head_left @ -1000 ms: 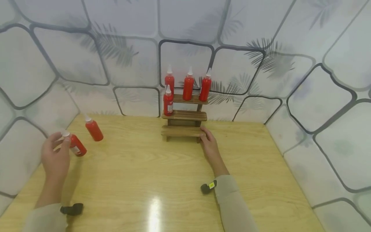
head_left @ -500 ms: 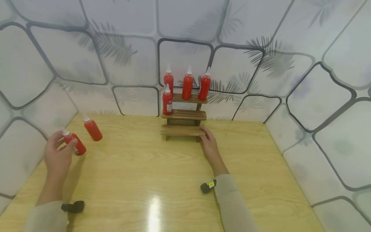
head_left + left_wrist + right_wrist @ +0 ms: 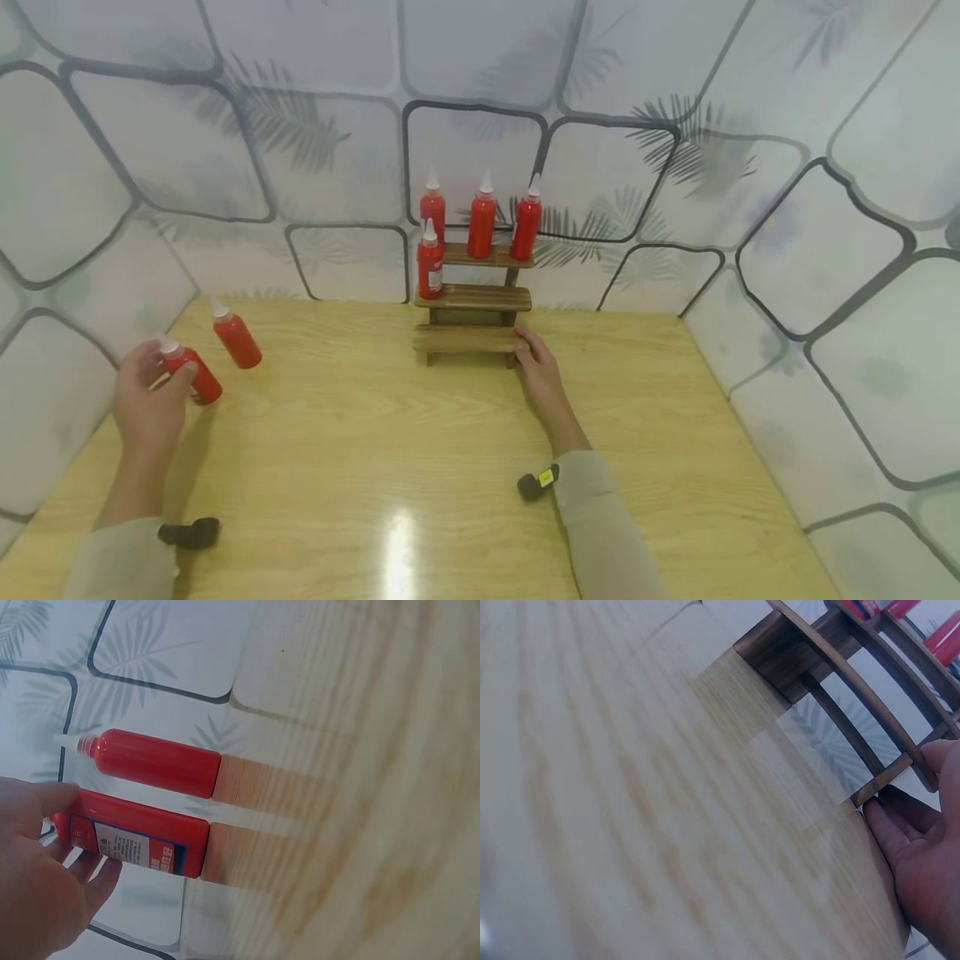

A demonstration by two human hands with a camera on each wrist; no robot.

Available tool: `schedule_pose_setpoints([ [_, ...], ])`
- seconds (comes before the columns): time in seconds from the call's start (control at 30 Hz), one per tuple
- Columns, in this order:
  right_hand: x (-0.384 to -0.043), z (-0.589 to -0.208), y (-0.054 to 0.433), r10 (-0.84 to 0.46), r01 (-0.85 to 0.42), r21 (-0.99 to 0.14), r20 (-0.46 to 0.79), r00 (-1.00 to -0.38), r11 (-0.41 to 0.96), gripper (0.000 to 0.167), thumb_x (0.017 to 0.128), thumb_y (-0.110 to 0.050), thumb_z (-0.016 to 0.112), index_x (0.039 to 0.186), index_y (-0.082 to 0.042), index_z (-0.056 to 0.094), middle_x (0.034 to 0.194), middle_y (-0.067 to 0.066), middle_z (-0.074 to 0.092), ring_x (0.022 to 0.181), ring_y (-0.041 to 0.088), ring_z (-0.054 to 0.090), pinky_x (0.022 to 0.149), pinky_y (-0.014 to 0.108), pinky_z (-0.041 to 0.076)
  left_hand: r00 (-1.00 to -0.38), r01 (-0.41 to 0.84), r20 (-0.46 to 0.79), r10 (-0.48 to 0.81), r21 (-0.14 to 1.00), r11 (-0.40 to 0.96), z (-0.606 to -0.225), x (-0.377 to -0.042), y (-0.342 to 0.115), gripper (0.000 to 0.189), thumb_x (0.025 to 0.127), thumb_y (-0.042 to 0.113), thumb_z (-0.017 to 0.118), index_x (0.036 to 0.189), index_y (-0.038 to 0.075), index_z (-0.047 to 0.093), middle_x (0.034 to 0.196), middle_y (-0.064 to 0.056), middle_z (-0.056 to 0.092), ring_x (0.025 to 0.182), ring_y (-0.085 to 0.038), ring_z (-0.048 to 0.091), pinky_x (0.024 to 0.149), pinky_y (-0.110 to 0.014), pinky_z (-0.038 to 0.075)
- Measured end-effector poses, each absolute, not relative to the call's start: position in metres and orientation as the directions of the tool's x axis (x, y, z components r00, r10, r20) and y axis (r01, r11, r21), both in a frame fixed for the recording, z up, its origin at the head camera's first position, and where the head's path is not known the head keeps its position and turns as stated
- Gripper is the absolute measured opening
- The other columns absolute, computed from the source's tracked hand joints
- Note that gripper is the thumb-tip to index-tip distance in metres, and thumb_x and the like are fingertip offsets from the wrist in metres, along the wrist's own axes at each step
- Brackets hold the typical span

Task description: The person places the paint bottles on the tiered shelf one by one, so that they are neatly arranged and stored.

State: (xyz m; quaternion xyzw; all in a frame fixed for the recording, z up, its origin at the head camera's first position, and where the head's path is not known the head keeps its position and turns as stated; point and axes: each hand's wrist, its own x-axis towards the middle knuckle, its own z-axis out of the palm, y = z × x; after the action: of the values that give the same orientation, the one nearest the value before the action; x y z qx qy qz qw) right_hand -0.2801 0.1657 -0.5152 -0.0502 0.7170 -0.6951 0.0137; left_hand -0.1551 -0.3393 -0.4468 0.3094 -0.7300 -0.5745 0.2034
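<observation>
Red squeeze bottle (image 3: 206, 383), left of head frame, on worktop (image 3: 322, 450) — left hand (image 3: 148, 408) grips its upper part; loose hold could tip it into neighbouring bottle (image 3: 238, 340). Wooden step rack (image 3: 480, 297), centre — right hand (image 3: 542, 377) pinches lowest step (image 3: 461, 339); a tug could topple shelved bottles (image 3: 482, 227).

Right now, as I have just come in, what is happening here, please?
A person's left hand grips a red bottle near its top; a second red bottle stands beside it on the table. The right hand holds the wooden rack at the right end of its lowest step. Three red bottles stand on the top step and one on the middle step.
</observation>
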Motion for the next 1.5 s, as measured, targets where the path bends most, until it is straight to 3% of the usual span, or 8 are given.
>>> schedule_pose_setpoints([
  [0.23, -0.277, -0.512, 0.165, -0.104, -0.063, -0.996, 0.056, -0.993, 0.066, 0.048, 0.105, -0.040, 0.051, 0.149, -0.021, 0.048, 0.161, 0.002, 0.036, 0.145, 0.028, 0.040, 0.116, 0.038, 0.041, -0.726, -0.232, -0.053, -0.686, 0.957, 0.172, -0.445, -0.153, -0.338, 0.052, 0.095, 0.016, 0.069, 0.142, 0.029, 0.053, 0.149, 0.004, 0.053, 0.121, -0.003, 0.054, 0.079, -0.002, 0.047],
  [0.5, -0.278, -0.511, 0.166, -0.112, -0.049, -0.997, 0.043, -0.993, 0.060, 0.051, 0.104, -0.043, 0.051, 0.150, -0.021, 0.047, 0.162, 0.004, 0.034, 0.146, 0.028, 0.038, 0.117, 0.037, 0.039, -0.764, -0.244, 0.007, -0.645, 0.922, 0.299, -0.441, -0.150, -0.330, 0.058, 0.096, 0.026, 0.068, 0.149, 0.027, 0.047, 0.153, 0.001, 0.050, 0.117, -0.001, 0.053, 0.072, -0.001, 0.043],
  [0.7, -0.279, -0.513, 0.167, -0.105, -0.044, -0.998, 0.039, -0.994, 0.044, 0.049, 0.104, -0.044, 0.052, 0.148, -0.023, 0.049, 0.163, 0.003, 0.033, 0.147, 0.027, 0.038, 0.116, 0.036, 0.040, -0.823, -0.155, 0.089, -0.562, 0.915, 0.372, -0.434, -0.150, -0.313, 0.056, 0.096, 0.027, 0.069, 0.148, 0.024, 0.049, 0.147, -0.001, 0.056, 0.105, 0.005, 0.053, 0.075, -0.005, 0.043],
  [0.9, -0.280, -0.514, 0.168, -0.104, -0.043, -0.998, 0.038, -0.994, 0.053, 0.050, 0.103, -0.045, 0.052, 0.148, -0.023, 0.049, 0.163, 0.002, 0.033, 0.147, 0.028, 0.038, 0.116, 0.037, 0.041, -0.868, -0.022, 0.153, -0.472, 0.939, 0.345, -0.429, -0.154, -0.290, 0.052, 0.094, 0.019, 0.072, 0.143, 0.024, 0.055, 0.120, 0.020, 0.063, 0.102, 0.005, 0.054, 0.077, -0.002, 0.047],
  [1.0, -0.280, -0.514, 0.168, -0.108, -0.048, -0.997, 0.042, -0.993, 0.057, 0.052, 0.103, -0.045, 0.052, 0.150, -0.021, 0.047, 0.163, 0.003, 0.033, 0.147, 0.029, 0.038, 0.116, 0.038, 0.040, -0.885, 0.022, 0.184, -0.428, 0.934, 0.356, -0.428, -0.157, -0.278, 0.052, 0.093, 0.019, 0.073, 0.142, 0.023, 0.056, 0.111, 0.024, 0.062, 0.103, 0.004, 0.055, 0.079, -0.003, 0.046],
  [1.27, -0.279, -0.512, 0.168, -0.111, -0.042, -0.998, 0.037, -0.993, 0.046, 0.051, 0.104, -0.043, 0.052, 0.150, -0.020, 0.046, 0.164, 0.003, 0.031, 0.147, 0.028, 0.037, 0.117, 0.037, 0.040, -0.916, 0.079, 0.227, -0.330, 0.910, 0.407, -0.428, -0.170, -0.242, 0.054, 0.094, 0.025, 0.072, 0.144, 0.014, 0.052, 0.124, 0.013, 0.061, 0.107, 0.004, 0.053, 0.087, -0.007, 0.047],
  [1.5, -0.279, -0.514, 0.168, -0.097, -0.038, -0.999, 0.036, -0.995, 0.021, 0.048, 0.104, -0.039, 0.053, 0.148, -0.020, 0.049, 0.162, 0.004, 0.035, 0.145, 0.028, 0.041, 0.116, 0.036, 0.041, -0.939, 0.179, 0.269, -0.216, 0.915, 0.362, -0.427, -0.182, -0.207, 0.051, 0.095, 0.025, 0.072, 0.141, 0.013, 0.054, 0.123, 0.008, 0.063, 0.111, 0.000, 0.055, 0.091, -0.009, 0.050],
])
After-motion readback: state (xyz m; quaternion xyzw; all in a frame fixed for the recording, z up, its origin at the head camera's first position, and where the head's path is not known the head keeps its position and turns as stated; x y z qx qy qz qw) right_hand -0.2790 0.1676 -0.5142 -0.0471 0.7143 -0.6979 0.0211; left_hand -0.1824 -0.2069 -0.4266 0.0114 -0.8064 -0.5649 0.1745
